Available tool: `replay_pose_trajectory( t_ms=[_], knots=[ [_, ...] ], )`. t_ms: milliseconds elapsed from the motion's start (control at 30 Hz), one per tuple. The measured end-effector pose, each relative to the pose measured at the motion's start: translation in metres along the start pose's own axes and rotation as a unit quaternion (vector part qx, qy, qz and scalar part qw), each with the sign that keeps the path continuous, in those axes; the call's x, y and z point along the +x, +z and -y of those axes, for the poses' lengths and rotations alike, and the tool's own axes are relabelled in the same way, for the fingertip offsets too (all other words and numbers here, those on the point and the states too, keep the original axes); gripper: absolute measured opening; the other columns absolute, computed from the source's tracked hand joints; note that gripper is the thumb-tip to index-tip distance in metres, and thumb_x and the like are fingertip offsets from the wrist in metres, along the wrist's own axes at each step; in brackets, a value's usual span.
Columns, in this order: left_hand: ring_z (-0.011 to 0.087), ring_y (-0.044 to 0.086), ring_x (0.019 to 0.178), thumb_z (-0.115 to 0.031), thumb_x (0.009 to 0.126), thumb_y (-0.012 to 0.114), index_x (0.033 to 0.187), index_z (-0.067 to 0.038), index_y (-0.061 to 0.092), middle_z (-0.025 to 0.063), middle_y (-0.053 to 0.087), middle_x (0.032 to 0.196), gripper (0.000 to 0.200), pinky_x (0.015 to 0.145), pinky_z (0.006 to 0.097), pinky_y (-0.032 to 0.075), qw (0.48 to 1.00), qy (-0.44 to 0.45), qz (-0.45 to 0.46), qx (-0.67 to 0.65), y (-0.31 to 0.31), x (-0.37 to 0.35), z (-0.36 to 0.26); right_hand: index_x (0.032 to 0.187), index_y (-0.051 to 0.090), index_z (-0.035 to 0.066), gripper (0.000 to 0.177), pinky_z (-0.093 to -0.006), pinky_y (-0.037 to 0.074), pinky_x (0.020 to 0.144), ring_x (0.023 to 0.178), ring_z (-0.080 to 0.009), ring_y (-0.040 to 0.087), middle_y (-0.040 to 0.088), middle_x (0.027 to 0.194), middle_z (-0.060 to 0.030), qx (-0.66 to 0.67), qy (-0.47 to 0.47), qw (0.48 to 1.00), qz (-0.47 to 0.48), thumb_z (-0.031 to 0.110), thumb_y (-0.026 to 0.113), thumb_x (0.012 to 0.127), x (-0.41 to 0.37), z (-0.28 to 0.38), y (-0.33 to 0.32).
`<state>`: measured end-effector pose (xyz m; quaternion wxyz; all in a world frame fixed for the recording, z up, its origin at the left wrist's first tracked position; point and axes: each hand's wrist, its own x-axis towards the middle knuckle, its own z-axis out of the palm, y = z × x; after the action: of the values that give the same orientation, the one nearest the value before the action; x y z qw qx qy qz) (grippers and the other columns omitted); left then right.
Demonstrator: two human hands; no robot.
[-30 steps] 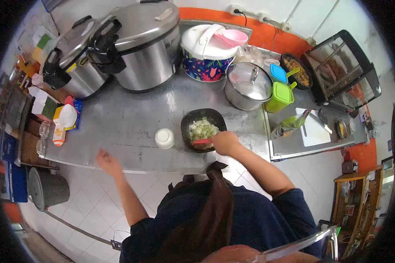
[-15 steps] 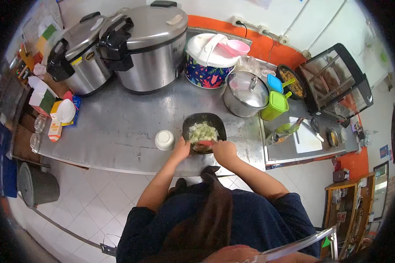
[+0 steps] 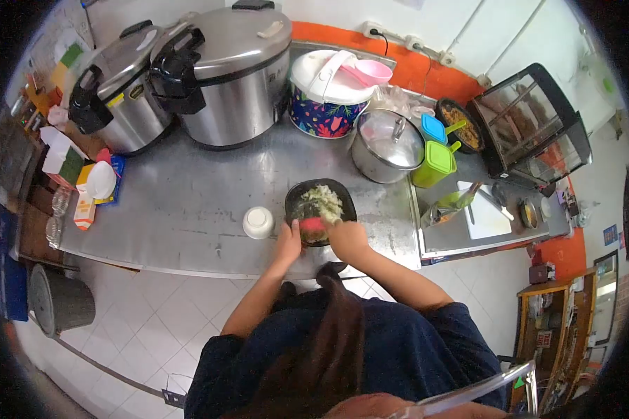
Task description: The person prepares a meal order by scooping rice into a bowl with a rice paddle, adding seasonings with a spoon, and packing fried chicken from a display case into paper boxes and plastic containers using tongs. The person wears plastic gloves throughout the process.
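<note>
A black square bowl (image 3: 293,201) stands near the counter's front edge with pale, chopped or mashed food (image 3: 323,202) in it. My left hand (image 3: 286,244) grips the bowl's near left rim. With closed fingers my right hand (image 3: 348,241) holds a red spatula (image 3: 312,224), whose flat head lies inside the bowl at the near side; its handle is mostly hidden by the hand. Just left of my left hand sits a small white bowl (image 3: 258,222), apart from it.
Two large steel rice cookers (image 3: 225,84) stand at the back left. A patterned bucket (image 3: 328,112), a lidded pot (image 3: 388,148) and a green container (image 3: 435,166) line the back. To the right lie a white cutting board (image 3: 487,218) with a knife and a glass display case (image 3: 531,126).
The red spatula has moved left across the bowl with my right hand. The food now sits more toward the bowl's far right side. The whole view has shifted slightly.
</note>
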<state>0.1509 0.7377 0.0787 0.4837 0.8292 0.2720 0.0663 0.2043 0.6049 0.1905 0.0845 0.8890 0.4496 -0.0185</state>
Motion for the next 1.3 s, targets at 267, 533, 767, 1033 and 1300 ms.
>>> replay_pose_trajectory(
  t_ms=[267,533,767,1033,1300],
  knots=[
    [0.042,0.04,0.105,-0.031,0.089,0.029,0.127,0.001,0.019,0.0291,0.039,0.116,0.051,0.089,0.0415,0.032,0.994,0.018,-0.006,-0.112,-0.005,-0.008,-0.012,0.12,0.04,0.013,0.049,-0.0358,0.046,0.045,0.056,-0.0243,0.059,0.057,0.072,-0.0099,-0.014,-0.015,1.0,0.003,0.01,0.046,0.071,-0.01,-0.019,0.034],
    [0.04,0.039,0.107,-0.027,0.089,0.03,0.125,0.0,0.024,0.027,0.038,0.119,0.046,0.089,0.0406,0.032,0.988,-0.001,-0.021,-0.151,0.005,-0.018,-0.009,0.115,0.046,0.011,0.04,-0.0339,0.045,0.045,0.058,-0.0237,0.059,0.059,0.075,-0.0095,-0.062,0.057,0.996,-0.028,0.012,0.043,0.075,0.023,-0.042,0.011],
    [0.0389,0.038,0.108,-0.024,0.089,0.029,0.122,0.001,0.031,0.0265,0.039,0.116,0.042,0.089,0.0397,0.031,0.988,0.033,-0.096,-0.12,0.01,-0.015,-0.014,0.079,0.059,0.003,0.028,-0.0406,0.044,0.055,0.065,-0.0304,0.058,0.06,0.072,-0.0155,0.043,-0.023,0.967,0.25,0.023,0.04,0.08,0.0,-0.045,-0.02],
    [0.0395,0.034,0.112,-0.028,0.09,0.026,0.123,0.002,0.028,0.0254,0.035,0.122,0.045,0.093,0.0399,0.028,0.99,0.058,-0.037,-0.125,0.013,-0.009,0.001,0.078,0.059,0.003,0.023,-0.0271,0.038,0.042,0.045,-0.011,0.048,0.053,0.06,-0.0034,0.565,0.092,0.746,0.341,0.021,0.044,0.08,0.011,-0.084,0.041],
    [0.0388,0.033,0.113,-0.03,0.09,0.024,0.125,0.001,0.025,0.0245,0.034,0.123,0.047,0.094,0.0392,0.027,0.992,0.041,-0.009,-0.123,0.005,-0.013,-0.006,0.077,0.061,0.004,0.022,-0.0356,0.044,0.049,0.056,-0.0256,0.057,0.06,0.07,-0.0147,0.282,0.052,0.958,0.011,0.018,0.045,0.077,-0.003,-0.095,0.005]
  ],
)
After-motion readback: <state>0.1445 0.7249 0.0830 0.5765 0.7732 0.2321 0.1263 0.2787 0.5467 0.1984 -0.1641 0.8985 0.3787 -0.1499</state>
